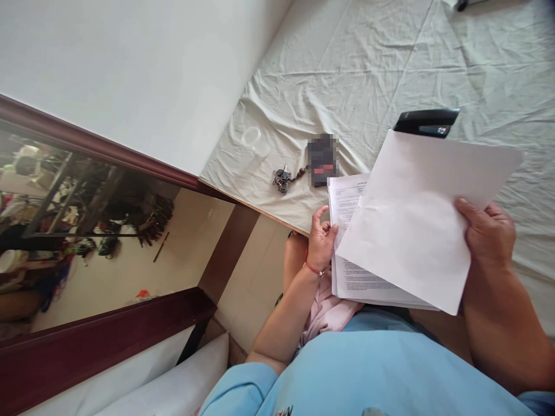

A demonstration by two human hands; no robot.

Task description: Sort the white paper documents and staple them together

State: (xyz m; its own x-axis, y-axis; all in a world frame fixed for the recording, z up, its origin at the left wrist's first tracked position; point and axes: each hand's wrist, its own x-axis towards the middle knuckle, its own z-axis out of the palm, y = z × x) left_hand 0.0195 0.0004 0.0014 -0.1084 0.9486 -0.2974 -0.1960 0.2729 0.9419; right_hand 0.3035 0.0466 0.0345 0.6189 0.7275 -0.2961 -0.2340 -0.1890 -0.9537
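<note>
My right hand (489, 231) grips a blank white sheet (416, 214) by its right edge, thumb on top and fingers curled beneath. The sheet lies at a slant over a stack of printed papers (349, 199), hiding most of it. My left hand (323, 240), with a red cord at the wrist, is closed at the stack's left edge. Its thumb rests against the paper edge and its index finger is bent. Just beyond the sheet's far edge is a black stapler (427, 122), partly covered by the paper.
A pale wrinkled cloth (368, 63) covers the surface ahead. On it are a bunch of keys (282, 179), a dark pixelated item (323, 160) beside a beaded strap, and a clear plastic container (251, 137). A dark-framed mirror (186, 254) stands to the left.
</note>
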